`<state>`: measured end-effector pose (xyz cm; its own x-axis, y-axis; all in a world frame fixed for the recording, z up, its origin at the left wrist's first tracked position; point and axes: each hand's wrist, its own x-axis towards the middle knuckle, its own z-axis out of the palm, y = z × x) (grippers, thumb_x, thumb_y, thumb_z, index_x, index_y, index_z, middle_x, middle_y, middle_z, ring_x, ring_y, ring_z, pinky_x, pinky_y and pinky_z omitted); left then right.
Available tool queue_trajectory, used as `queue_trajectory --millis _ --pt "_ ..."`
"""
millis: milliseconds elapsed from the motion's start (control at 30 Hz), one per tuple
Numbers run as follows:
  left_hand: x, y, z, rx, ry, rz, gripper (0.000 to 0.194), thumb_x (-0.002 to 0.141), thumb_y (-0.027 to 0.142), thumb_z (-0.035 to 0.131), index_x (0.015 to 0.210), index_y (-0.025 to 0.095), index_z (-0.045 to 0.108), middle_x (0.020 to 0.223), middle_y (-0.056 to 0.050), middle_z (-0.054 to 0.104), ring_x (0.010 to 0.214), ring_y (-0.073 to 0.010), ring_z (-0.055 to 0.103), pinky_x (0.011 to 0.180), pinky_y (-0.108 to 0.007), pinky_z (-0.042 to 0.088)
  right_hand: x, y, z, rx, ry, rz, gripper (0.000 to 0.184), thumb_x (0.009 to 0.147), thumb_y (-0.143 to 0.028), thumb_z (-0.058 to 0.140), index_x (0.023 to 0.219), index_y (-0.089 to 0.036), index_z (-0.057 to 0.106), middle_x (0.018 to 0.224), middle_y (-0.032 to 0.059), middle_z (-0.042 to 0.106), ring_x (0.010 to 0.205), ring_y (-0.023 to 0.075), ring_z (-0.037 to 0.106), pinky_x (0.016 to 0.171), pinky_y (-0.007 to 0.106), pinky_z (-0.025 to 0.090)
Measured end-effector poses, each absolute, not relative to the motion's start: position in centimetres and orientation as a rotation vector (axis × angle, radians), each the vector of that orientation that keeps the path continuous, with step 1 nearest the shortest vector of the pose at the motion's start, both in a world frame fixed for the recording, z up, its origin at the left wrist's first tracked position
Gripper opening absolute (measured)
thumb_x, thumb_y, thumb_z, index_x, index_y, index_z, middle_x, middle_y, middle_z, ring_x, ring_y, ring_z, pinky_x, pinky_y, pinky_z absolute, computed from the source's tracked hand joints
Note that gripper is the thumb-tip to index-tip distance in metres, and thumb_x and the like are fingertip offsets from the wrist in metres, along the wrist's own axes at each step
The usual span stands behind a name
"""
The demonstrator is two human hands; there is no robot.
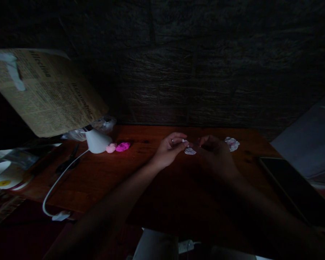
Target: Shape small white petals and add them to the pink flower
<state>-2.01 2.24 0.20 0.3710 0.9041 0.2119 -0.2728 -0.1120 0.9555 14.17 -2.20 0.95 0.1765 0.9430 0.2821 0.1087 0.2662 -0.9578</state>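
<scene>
Left hand [168,151]: thumb and fingers pinching small white piece [184,141] at the tips
Right hand [216,153]: fingers curled in toward the left hand's tips; too dark to tell whether gripping
Pale scalloped piece [190,151]: between both hands, just on the near side of the fingertips, about equally close to each; held or resting on desk [142,148], unclear; no clear long axis
Second scalloped piece [232,143]: flat on desk, just right of right hand
</scene>
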Motion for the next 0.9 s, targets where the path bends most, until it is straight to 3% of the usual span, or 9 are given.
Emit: queue_trajectory --millis 233,367,633,900 --pt "-2.2 2.35 0.35 1.263 0.623 1.133 0.039 0.066 0.03 0.085 0.093 0.017 0.061 0.079 0.001 0.068 0.075 -0.0107 0.065 0.076 -0.025 0.048 13.88 -2.65 1.87 -1.209 -1.227 0.951 0.046 0.058 -0.055 0.086 0.081 -0.02 0.066 0.079 0.0053 0.073 0.065 0.0188 0.066 0.051 0.028 0.049" --pt "-2.17 2.4 0.29 1.229 0.642 1.137 0.038 0.064 0.03 0.086 0.089 0.016 0.063 0.08 0.0 0.071 0.077 -0.0127 0.066 0.079 -0.028 0.049 14.05 -2.54 1.94 -1.201 -1.233 1.02 0.048 0.061 -0.054 0.084 0.09 -0.019 0.07 0.084 0.0078 0.076 0.068 0.0199 0.067 0.053 0.029 0.051" --pt "-2.16 2.26 0.36 1.19 0.705 1.152 0.043 0.062 0.027 0.087 0.099 0.015 0.068 0.085 -0.003 0.074 0.08 -0.0148 0.068 0.083 -0.031 0.051 14.5 -2.32 1.46 -1.266 -1.227 0.986 0.042 0.069 -0.049 0.08 0.098 -0.019 0.076 0.091 0.0081 0.077 0.074 0.0189 0.066 0.061 0.029 0.052" --pt "-2.37 2.27 0.38 1.236 0.693 1.132 0.04 0.064 0.027 0.086 0.098 0.016 0.068 0.085 -0.003 0.075 0.078 -0.0136 0.068 0.078 -0.028 0.052 14.29 -2.45 1.55 -1.224 -1.316 0.989 0.038 0.071 -0.053 0.078 0.092 -0.022 0.079 0.088 0.0057 0.077 0.075 0.0183 0.065 0.061 0.028 0.049"
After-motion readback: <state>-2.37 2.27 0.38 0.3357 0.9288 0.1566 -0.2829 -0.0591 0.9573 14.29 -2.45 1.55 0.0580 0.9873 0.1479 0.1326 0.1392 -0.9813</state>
